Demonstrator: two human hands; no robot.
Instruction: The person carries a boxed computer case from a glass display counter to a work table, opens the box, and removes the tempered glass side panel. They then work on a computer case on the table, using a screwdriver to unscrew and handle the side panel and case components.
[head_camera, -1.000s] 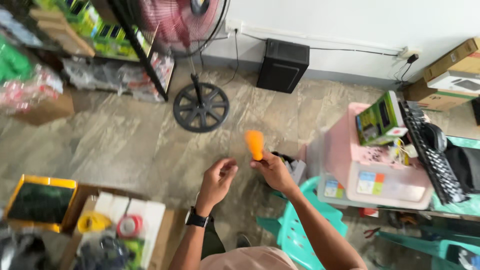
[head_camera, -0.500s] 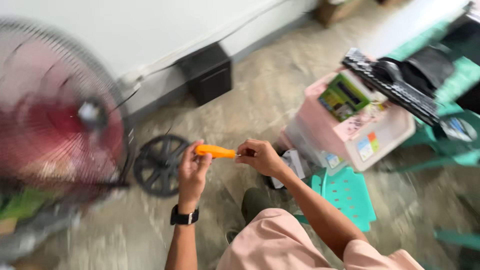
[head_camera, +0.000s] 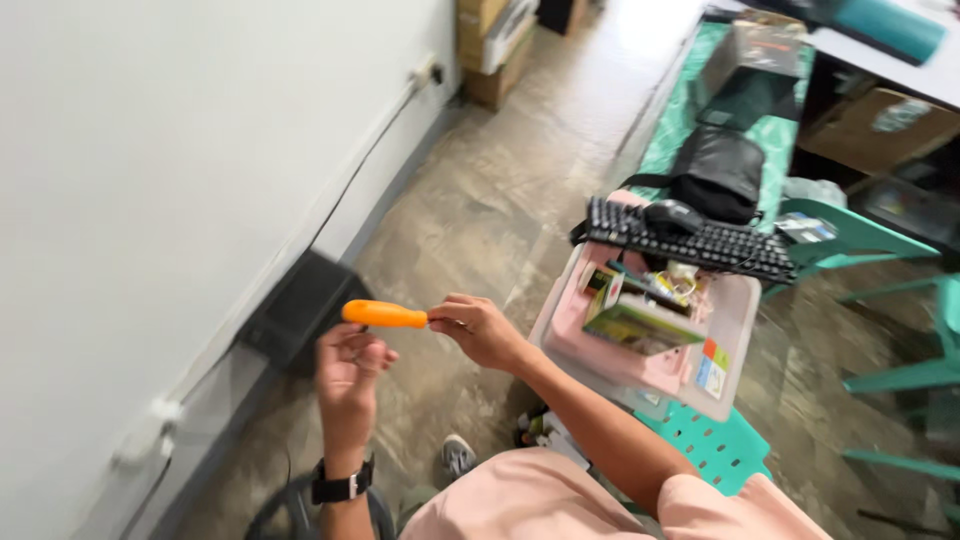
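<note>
The right hand (head_camera: 480, 330) pinches one end of an orange tool handle (head_camera: 384, 315) between thumb and fingers and holds it level in the air. The left hand (head_camera: 350, 368) sits just below the handle's other end, fingers curled, palm up; whether it touches the handle is hard to tell. A black watch (head_camera: 342, 488) wraps the left wrist. Behind the hands a black speaker box (head_camera: 295, 310) stands against the white wall (head_camera: 150, 180) on the stone floor (head_camera: 470, 200). To the right, a pink plastic bin (head_camera: 650, 350) holds small boxes, and a black keyboard (head_camera: 690, 240) with a mouse (head_camera: 672, 213) lies across its far edge. A green plastic stool (head_camera: 715, 445) stands beneath the bin.
</note>
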